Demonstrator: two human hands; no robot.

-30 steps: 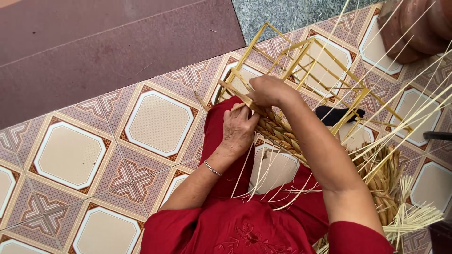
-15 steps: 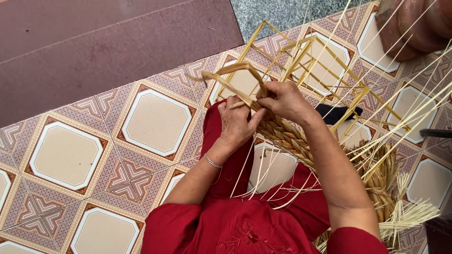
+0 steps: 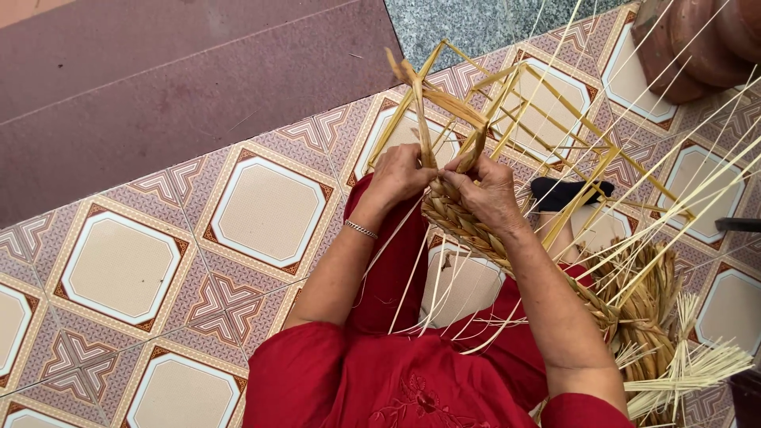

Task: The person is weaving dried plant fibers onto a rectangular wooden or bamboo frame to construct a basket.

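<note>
Hands: left [image 3: 400, 176], right [image 3: 485, 189] both pinch straw braid [image 3: 468, 226] | loose straws [image 3: 682, 372], black sandal [image 3: 567, 192] beside

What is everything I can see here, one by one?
woven straw braid: one, golden, running from the hands down to the right
flat straw strips: several, yellow, rising from between the hands
stick frame: one, yellow, beyond the hands on the floor
loose thin strands: many, pale, fanning out at right
straw bundle: one, pale yellow, lower right
black item: one, under the frame, kind unclear
tiled floor: patterned beige and brown
red clothing: bottom centre
silver bracelet: one, left wrist
left hand: pinching strips
right hand: gripping strips at the braid's end
</note>
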